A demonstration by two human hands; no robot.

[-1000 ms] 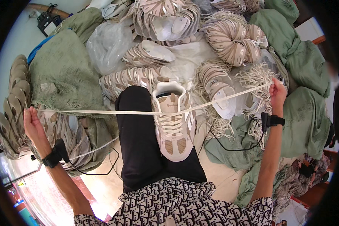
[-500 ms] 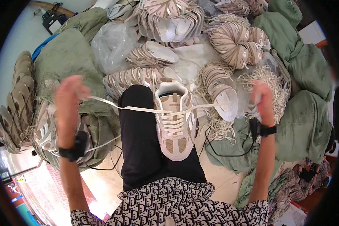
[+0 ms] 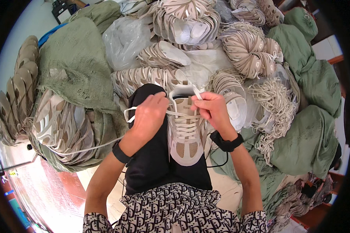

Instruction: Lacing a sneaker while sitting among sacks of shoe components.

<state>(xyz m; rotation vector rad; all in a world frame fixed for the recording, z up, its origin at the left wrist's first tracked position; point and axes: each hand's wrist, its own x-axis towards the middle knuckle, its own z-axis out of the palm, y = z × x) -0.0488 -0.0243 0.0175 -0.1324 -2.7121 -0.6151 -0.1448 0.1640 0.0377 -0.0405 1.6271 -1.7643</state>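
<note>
A beige and white sneaker (image 3: 187, 149) rests on my black-trousered lap, toe pointing toward me. Its cream shoelace (image 3: 186, 130) zigzags up the front in several rows. My left hand (image 3: 149, 114) is closed at the left of the shoe's collar, its fingers on the lace; a bend of that lace sticks out to the left of the hand. On the opposite side my right hand (image 3: 214, 108) pinches the other lace part, which rises beside the collar opening. My left fingertips' exact grip is partly hidden by the back of the hand.
Stacked shoe uppers (image 3: 184, 29) and tied bundles of them lie beyond my knees. Loose cream laces (image 3: 274, 103) heap at the right, near green sacks (image 3: 299, 143). Clear plastic bags (image 3: 126, 40) and a green sack with more uppers (image 3: 58, 120) are at the left.
Both hands have come inward from wide apart, where they stretched the lace ends out sideways, to either side of the shoe's collar. The head view has shifted slightly.
</note>
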